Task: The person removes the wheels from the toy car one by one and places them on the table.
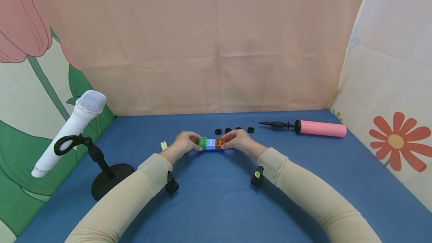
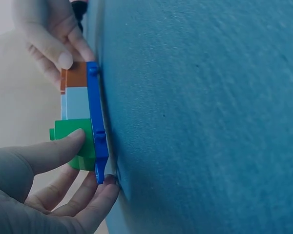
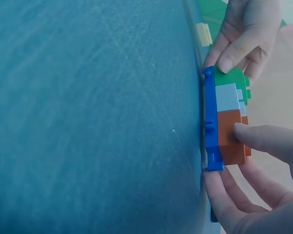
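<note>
A long blue base piece [image 3: 211, 105] with small side pegs stands low at the blue cloth, carrying three toy bricks in a row. The green brick [image 2: 73, 132] is at the left end, a light blue brick [image 2: 78, 103] sits in the middle, and an orange-brown brick [image 3: 230, 139] is on the right. My left hand [image 1: 183, 143] grips the green end, its thumb on the brick's near side and fingers behind and beneath. At the other end my right hand [image 1: 240, 141] holds the orange-brown brick between thumb and fingers. The fingers partly hide both ends.
Several small black wheels [image 1: 218, 131] lie just behind the bricks. Left of my left hand is a pale yellow brick [image 1: 164, 146]. A white microphone [image 1: 69, 132] leans in a black stand [image 1: 113, 177] at the left. A pink hand pump [image 1: 322, 128] lies at the back right.
</note>
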A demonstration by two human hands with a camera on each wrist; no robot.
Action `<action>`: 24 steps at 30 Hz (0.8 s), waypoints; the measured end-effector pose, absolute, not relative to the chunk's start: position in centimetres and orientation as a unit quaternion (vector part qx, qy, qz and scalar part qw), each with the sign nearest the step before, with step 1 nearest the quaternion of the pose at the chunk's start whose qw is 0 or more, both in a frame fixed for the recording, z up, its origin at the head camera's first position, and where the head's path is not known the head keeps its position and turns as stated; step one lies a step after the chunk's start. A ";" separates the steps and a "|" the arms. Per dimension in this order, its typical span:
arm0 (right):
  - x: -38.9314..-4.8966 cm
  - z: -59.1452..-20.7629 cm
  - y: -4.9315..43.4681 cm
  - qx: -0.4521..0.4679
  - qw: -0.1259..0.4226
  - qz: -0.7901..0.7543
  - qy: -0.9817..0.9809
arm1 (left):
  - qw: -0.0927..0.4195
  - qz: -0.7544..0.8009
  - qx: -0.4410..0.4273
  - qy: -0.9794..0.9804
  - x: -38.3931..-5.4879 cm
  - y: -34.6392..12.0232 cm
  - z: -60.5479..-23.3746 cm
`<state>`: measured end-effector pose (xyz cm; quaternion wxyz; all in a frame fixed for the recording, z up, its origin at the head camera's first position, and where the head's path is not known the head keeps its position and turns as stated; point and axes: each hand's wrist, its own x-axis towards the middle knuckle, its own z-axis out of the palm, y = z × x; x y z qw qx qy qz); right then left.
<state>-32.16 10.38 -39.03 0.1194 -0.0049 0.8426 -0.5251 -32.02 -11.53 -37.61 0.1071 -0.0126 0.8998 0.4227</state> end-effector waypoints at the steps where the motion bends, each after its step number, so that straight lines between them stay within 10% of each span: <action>1: -32.2 -39.0 10.3 -0.004 0.118 -0.520 0.846 | 0.107 0.422 -0.011 0.900 -32.0 -11.6 -37.7; 24: -31.8 -38.7 12.6 -0.071 0.138 -0.506 0.849 | 0.115 0.387 0.064 0.913 -32.2 -12.6 -37.3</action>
